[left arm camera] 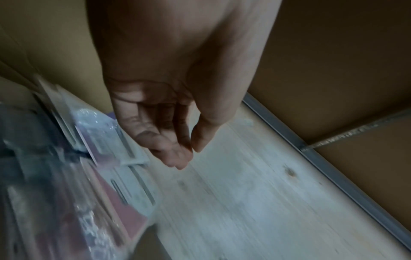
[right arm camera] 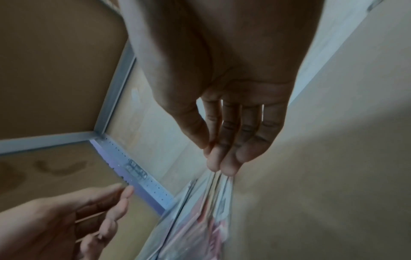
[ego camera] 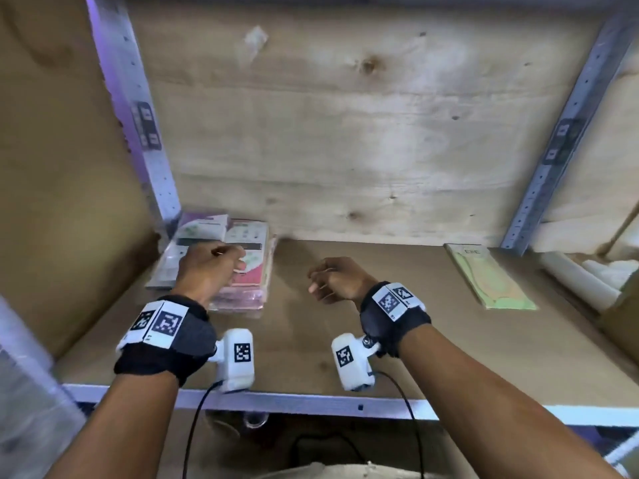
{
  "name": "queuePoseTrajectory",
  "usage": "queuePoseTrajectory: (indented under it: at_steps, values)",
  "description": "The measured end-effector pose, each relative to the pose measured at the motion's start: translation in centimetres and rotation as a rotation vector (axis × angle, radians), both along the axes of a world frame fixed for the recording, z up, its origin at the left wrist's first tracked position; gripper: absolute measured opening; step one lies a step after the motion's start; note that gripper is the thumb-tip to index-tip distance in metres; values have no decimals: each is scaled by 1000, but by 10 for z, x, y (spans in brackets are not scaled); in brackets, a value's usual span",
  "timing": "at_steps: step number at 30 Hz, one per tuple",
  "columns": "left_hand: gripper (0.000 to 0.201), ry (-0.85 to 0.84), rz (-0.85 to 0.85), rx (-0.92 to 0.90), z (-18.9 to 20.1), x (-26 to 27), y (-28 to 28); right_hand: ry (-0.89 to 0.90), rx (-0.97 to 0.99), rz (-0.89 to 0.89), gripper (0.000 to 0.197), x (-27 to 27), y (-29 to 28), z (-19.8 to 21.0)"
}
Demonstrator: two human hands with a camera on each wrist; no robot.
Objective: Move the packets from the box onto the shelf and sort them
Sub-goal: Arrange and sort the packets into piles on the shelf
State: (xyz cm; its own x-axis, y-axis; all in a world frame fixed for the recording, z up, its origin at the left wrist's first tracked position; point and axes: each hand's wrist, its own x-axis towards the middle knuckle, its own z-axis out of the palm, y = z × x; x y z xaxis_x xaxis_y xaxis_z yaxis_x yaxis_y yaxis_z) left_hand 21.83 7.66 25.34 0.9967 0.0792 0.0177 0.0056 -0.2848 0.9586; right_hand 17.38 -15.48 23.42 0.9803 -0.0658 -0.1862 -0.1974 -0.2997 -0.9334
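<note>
- We see the packets stacked at the shelf's left-centre corner, grouping one kind.
- Our left hand and right hand hover over the shelf, fingers loosely curled, holding nothing.
- One green packet lies apart at the right.

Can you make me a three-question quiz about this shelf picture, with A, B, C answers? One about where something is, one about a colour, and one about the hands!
1. Where is the stack of packets?
A. left back corner of the shelf
B. right front edge
C. on the floor

2. What colour is the lone packet on the right?
A. blue
B. green
C. black

3. What are the left hand and right hand holding?
A. a packet each
B. one box together
C. nothing

Answers: 1 A, it lies by the left post. 2 B, its face is pale green. 3 C, both hover loosely curled, empty.
</note>
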Motion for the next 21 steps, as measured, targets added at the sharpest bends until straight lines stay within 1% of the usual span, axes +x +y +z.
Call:
queuePoseTrajectory:
  at_steps: [4, 7, 9, 10, 13, 15, 16, 17, 19, 21]
  values:
    - [10, 11, 54, -59, -3, 15, 25, 16, -21, -24, 18, 43, 46, -1]
    - [8, 24, 70, -71, -3, 18, 33, 36, -38, -46, 39, 71, 71, -2]
    - [5, 38, 69, -68, -4, 18, 34, 44, -124, -55, 51, 85, 82, -6]
    - [5, 38, 62, -63, -4, 18, 34, 51, -179, -61, 54, 89, 85, -9]
    - [5, 29, 48, -34, -5, 17, 32, 29, -251, -53, 52, 96, 87, -27]
    - [6, 19, 57, -16, -6, 17, 30, 15, -230, -17, 33, 95, 86, -36]
    - [7, 12, 59, -8, -6, 17, 29, 22, -206, -1, 26, 92, 84, -38]
    - [8, 2, 61, 4, -7, 17, 27, 24, -189, 11, 22, 88, 81, -39]
    - [9, -37, 58, 70, -7, 14, 22, 21, -193, 39, 21, 74, 72, -36]
    - [8, -68, -1, 147, -6, 9, 17, 33, -195, 48, 18, 58, 58, -28]
